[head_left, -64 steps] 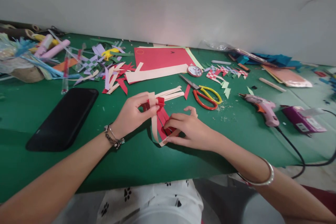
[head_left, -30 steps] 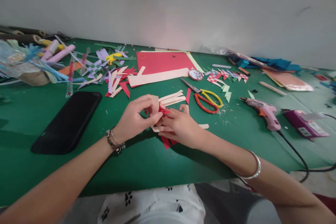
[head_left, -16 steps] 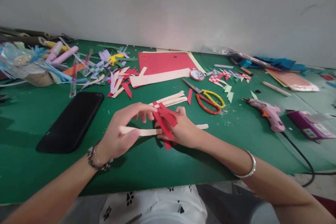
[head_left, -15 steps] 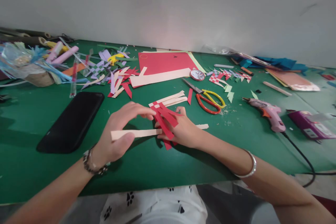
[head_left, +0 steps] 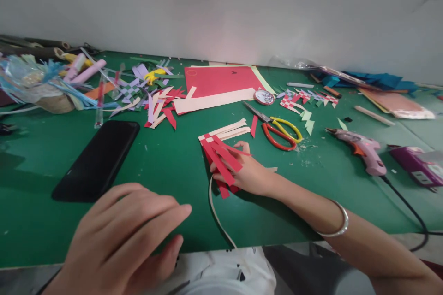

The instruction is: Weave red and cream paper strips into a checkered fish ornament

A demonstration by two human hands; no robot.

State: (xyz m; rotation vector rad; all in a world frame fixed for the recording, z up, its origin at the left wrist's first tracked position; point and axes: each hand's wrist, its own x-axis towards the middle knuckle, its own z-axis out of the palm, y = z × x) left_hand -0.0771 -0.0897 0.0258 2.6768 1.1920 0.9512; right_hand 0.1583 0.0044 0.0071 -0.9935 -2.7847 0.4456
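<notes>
My right hand [head_left: 254, 173] grips a woven piece of paper strips [head_left: 221, 159] just above the table. Red strips fan down over its fingers, and cream strips point away to the upper right. From beneath that hand a loose cream paper strip [head_left: 216, 214] bends down past the table's front edge towards my lap. My left hand [head_left: 128, 235] hovers near the front edge, thumb apart from the fingers, with nothing visible in it. Scissors [head_left: 278, 131] with one red and one yellow handle lie beyond my right hand.
A black phone [head_left: 98, 159] lies at left. Behind are red paper sheets [head_left: 218, 80] and a heap of cut strips [head_left: 161, 106]. On the right are a pink glue gun [head_left: 362, 147] with its cable and a purple box [head_left: 417, 163]. A small round dish [head_left: 263, 97] stands near the scissors.
My left hand has let go of the cream strip and moved down and nearer to me. The strip, held out straight before, now curves downward. My right hand keeps its hold on the woven piece.
</notes>
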